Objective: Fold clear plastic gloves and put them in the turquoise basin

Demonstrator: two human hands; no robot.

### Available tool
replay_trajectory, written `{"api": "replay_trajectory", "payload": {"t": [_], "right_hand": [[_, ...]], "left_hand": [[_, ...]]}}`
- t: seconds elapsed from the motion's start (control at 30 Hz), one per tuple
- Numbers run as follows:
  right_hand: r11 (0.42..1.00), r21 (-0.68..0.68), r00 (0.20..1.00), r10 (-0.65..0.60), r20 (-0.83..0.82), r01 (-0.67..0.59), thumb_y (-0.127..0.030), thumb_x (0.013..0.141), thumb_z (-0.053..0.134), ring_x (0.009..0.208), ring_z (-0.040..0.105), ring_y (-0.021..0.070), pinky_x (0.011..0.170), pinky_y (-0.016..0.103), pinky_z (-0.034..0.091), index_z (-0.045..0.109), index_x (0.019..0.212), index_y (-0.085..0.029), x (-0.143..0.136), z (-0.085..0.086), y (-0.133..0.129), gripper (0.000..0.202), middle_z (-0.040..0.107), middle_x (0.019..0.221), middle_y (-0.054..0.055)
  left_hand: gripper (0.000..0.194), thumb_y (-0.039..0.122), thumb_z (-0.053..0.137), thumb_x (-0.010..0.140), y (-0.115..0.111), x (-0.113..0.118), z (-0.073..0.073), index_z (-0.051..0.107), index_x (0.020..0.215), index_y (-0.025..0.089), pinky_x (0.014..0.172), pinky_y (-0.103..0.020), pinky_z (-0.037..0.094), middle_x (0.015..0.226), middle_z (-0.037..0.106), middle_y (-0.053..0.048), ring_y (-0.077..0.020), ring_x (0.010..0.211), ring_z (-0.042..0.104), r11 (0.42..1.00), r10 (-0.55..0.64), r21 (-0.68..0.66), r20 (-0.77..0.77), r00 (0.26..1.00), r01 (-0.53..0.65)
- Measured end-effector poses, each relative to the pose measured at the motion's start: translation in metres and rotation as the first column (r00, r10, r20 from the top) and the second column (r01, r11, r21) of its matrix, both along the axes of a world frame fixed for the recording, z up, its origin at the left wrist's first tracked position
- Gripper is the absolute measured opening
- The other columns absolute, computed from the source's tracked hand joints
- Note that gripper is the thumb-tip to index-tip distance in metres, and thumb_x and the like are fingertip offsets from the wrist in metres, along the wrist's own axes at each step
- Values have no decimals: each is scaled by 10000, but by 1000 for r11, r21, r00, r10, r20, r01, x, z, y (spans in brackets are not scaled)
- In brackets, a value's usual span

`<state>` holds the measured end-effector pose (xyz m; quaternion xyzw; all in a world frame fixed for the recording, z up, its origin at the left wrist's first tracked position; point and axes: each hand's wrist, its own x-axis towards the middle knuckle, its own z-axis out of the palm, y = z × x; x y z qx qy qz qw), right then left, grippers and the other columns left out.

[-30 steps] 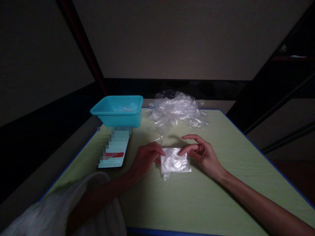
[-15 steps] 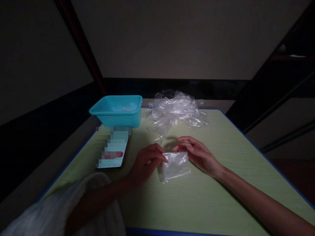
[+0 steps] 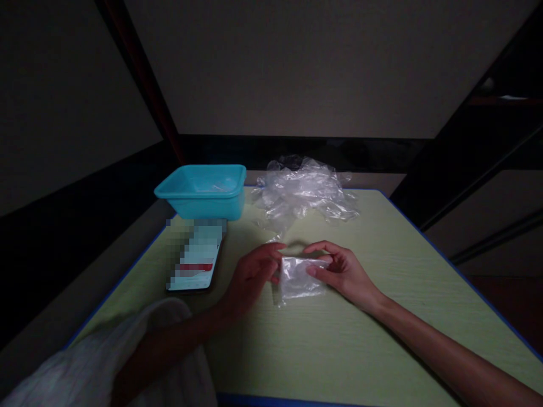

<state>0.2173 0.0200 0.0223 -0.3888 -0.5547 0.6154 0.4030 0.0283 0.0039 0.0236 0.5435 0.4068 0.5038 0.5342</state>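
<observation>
A small clear plastic bag [image 3: 300,282] hangs between my two hands, low over the middle of the table. My right hand [image 3: 345,274] pinches its upper right part, thumb in front and fingers behind. At the bag's upper left corner is my left hand [image 3: 254,274], its fingers bent around the edge; the fingertips are partly hidden. Just beyond the hands lies a heaped pile of crumpled clear plastic bags [image 3: 307,189].
A turquoise plastic basin [image 3: 203,195] stands at the back left of the pale green table [image 3: 339,350], which has a blue edge. In front of the basin lies a phone [image 3: 197,260] with a lit, partly blurred screen. A wall rises behind the table.
My right thumb has come down onto the front of the bag, closing the pinch. The bag has risen slightly, and my left fingers have shifted from its front to its left edge.
</observation>
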Motion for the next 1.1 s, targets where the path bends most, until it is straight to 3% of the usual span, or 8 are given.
{"api": "replay_trajectory", "payload": {"t": [0.13, 0.3, 0.57, 0.87, 1.1], "right_hand": [[993, 30, 993, -114, 24, 113, -307, 622, 734, 398, 408, 56, 397, 181, 286, 540, 905, -169, -4, 2, -3, 369, 521, 484, -76], [985, 103, 989, -146, 32, 142, -297, 665, 692, 414, 387, 59, 393, 181, 265, 531, 927, -170, -8, 2, -9, 333, 511, 498, -72], [999, 11, 999, -38, 27, 38, -345, 643, 703, 454, 446, 78, 431, 201, 293, 533, 943, -173, -7, 5, -7, 386, 589, 593, -33], [996, 69, 994, -62, 87, 56, -442, 713, 627, 406, 301, 67, 421, 218, 178, 534, 938, -164, -4, 1, -4, 369, 421, 462, -88], [990, 106, 989, -100, 109, 89, -424, 723, 615, 406, 254, 62, 408, 217, 161, 522, 952, -161, -3, 3, -3, 361, 407, 461, -94]], "left_hand": [[425, 245, 614, 626, 3, 4, -2, 466, 1017, 165, 495, -220, 502, 687, 583, 20, -136, 628, 572, 992, 27, -125, 9, 1000, -26], [469, 148, 620, 613, 2, 6, -6, 433, 1042, 182, 530, -175, 452, 688, 569, 41, -110, 638, 582, 997, 30, -70, -81, 996, -36], [461, 136, 602, 645, 1, 3, -7, 455, 1080, 185, 530, -177, 439, 690, 551, 40, -109, 640, 574, 999, -15, -40, -113, 993, 11], [486, 118, 582, 638, 0, 4, -6, 484, 1112, 165, 564, -182, 450, 730, 583, 19, -114, 666, 592, 996, -62, -66, -62, 996, 58], [329, 148, 586, 656, -1, 2, 0, 666, 975, 134, 600, -207, 485, 829, 672, -50, -143, 699, 606, 997, -77, -39, -255, 964, 69]]}}
